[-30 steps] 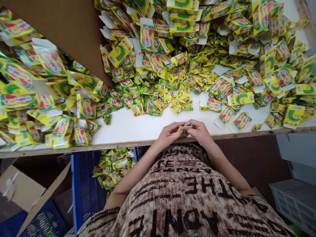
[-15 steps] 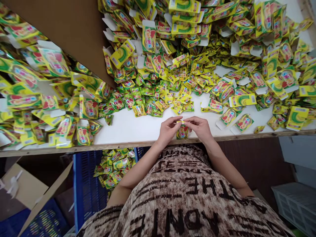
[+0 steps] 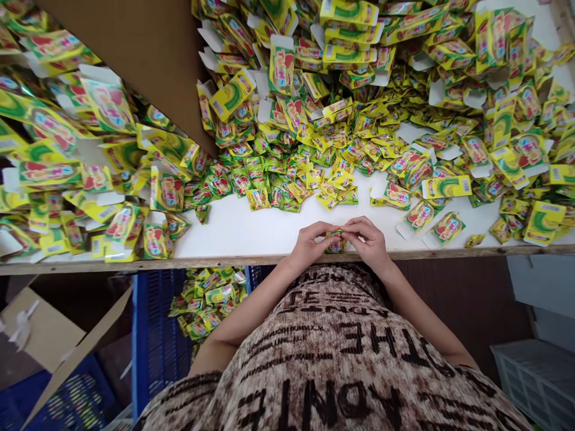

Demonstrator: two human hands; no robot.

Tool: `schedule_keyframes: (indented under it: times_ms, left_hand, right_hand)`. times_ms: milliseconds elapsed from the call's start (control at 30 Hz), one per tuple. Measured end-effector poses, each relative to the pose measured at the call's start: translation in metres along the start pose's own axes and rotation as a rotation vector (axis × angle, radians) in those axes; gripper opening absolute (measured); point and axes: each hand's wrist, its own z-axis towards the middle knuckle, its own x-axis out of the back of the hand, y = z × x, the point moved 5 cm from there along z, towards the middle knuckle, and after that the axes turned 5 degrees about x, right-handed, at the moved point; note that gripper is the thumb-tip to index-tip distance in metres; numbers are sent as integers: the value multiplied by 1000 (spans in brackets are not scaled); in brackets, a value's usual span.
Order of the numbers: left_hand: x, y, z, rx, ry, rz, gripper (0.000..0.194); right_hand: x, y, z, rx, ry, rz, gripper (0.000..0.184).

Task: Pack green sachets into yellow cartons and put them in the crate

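Observation:
Between my hands, by the table's front edge, is a small yellow-green candy box [image 3: 335,244] with a colourful printed front. My left hand [image 3: 313,242] pinches its top from the left, thumb and fingers together. From the right, my right hand [image 3: 365,241] grips the same top edge. Fingers cover the upper part of the box, so its flap cannot be made out. Just beyond my hands lies a loose heap of small wrapped candies [image 3: 336,179] in yellow and green.
Open boxes [image 3: 291,114] with white flaps are piled at the back. More boxes [image 3: 166,190] spread left of a brown cardboard panel [image 3: 148,54]. Two boxes lie at right, one a printed box [image 3: 444,228]. Below the table stand a blue crate [image 3: 155,335] and an open carton [image 3: 45,329].
The white flap seen edge-on at first has gone from sight under my fingers. The printed front came into view, then became partly covered again as my hands lowered slightly.

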Motion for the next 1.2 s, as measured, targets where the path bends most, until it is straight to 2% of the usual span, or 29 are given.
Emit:
schedule_keyframes:
  times_ms: [67,167,200,267,333,367,433,500,533,567,633,700,733,800,867,933,967,1033,1100,1133,1200]
  left_hand:
    - [-5,-6,0,35,-54,31,33]
    - [-14,-8,3,64,-156,75,40]
    - [-13,-7,5,86,-150,56,41]
    - [1,-5,6,168,-71,-58,42]
    - [29,-3,-3,292,-2,-204,46]
    - [46,-3,-12,367,-11,-258,47]
    - [84,-4,-43,544,-142,-290,48]
    - [121,-10,-89,754,-361,-234,45]
    - [138,-15,-114,841,-428,-190,44]
    - [155,-22,-137,907,-444,-133,45]
    - [185,-41,-177,1000,-337,7,48]
    - [208,-63,-210,1148,-157,198,53]
    - [218,-73,-224,1253,-76,315,55]
    - [231,-83,-242,1444,-8,519,54]
    - [229,-79,-238,1474,-66,553,48]
    - [208,-60,-210,1330,-193,388,44]
    - [191,-46,-189,1225,-242,280,41]
    - [146,-15,-135,927,-381,42,38]
    - [98,4,-82,679,-443,-64,33]
    - [75,5,-59,602,-451,-62,30]
    - [41,-4,-21,489,-317,55,27]
  right_hand:
    - [3,7,12,-52,-24,10,15]
    - [14,19,53,-70,105,-138,24]
    - [18,22,70,-49,172,-226,26]
    - [16,29,101,-15,201,-442,31]
    - [1,35,120,2,51,-652,39]
    - [-8,37,123,17,-37,-725,42]
    - [-26,36,119,79,-189,-776,41]
    - [-32,33,110,135,-227,-717,34]
    - [-29,31,108,143,-197,-656,32]
    - [-21,31,108,127,-127,-580,32]
    - [6,36,112,32,75,-387,31]
    - [32,43,115,-87,203,-189,31]
    - [40,46,114,-143,202,-114,31]
    - [40,48,105,-230,72,-40,30]
    - [24,46,90,-270,-142,-54,25]
    - [0,42,74,-241,-311,-126,16]
    - [-11,40,68,-205,-354,-176,13]
    - [-26,36,60,-136,-389,-278,15]
    - [-31,34,54,-104,-443,-346,16]
    - [-29,34,50,-103,-486,-356,16]
    - [-17,33,42,-131,-536,-330,14]
